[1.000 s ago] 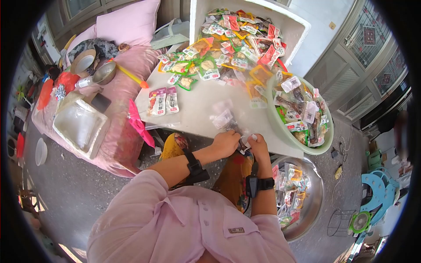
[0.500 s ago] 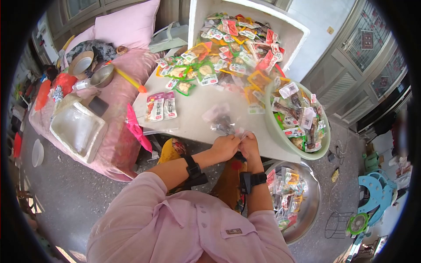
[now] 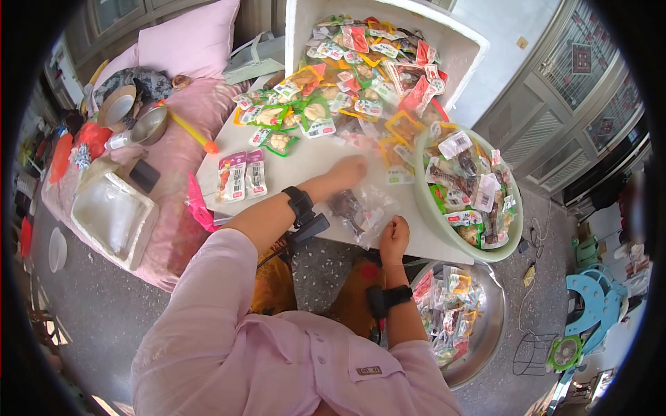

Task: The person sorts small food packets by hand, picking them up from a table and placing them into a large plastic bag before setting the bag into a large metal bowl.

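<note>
A clear plastic bag with a dark piece of food (image 3: 352, 212) inside lies near the table's front edge, between my hands. My right hand (image 3: 394, 240) is closed in a fist right at the bag's right side; what its fingers hold, if anything, is hidden. Stretched across the table beyond the bag, my left hand (image 3: 349, 172) is smeared by motion, its fingers indistinct. Ahead of it spreads a heap of small packaged foods (image 3: 361, 76), spilling from a white foam box (image 3: 477, 59) tipped on its side. Two purple-and-white packets (image 3: 243, 175) lie at the left.
A pale green tub (image 3: 512, 249) of packets stands at the table's right end. Below it on the floor, a metal basin (image 3: 494, 333) holds more packets. The pink-covered bed (image 3: 191, 222) at left carries a foam box (image 3: 114, 215) and bowls. A green fan (image 3: 565, 352) stands far right.
My left hand has left the bag and moved forward over the table. My right hand has dropped slightly, and the bag now lies flatter between the hands.
</note>
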Demonstrator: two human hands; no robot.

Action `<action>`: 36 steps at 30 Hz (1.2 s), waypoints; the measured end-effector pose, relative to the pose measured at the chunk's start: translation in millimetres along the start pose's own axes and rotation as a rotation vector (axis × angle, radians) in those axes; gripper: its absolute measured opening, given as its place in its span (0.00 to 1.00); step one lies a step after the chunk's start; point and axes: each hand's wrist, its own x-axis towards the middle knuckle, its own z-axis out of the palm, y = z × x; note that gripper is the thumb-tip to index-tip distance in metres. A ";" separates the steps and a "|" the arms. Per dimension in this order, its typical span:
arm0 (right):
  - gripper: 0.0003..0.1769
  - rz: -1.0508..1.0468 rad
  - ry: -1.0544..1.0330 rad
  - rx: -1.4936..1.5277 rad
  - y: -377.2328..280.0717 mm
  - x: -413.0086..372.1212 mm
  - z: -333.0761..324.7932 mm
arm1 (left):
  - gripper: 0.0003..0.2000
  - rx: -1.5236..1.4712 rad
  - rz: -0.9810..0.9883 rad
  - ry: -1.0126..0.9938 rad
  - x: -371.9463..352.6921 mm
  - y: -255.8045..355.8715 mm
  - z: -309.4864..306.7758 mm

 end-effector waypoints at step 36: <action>0.07 0.265 0.132 0.360 -2.7 -0.2 -14.3 | 0.04 -1.094 -0.150 0.108 -70.7 53.4 -61.7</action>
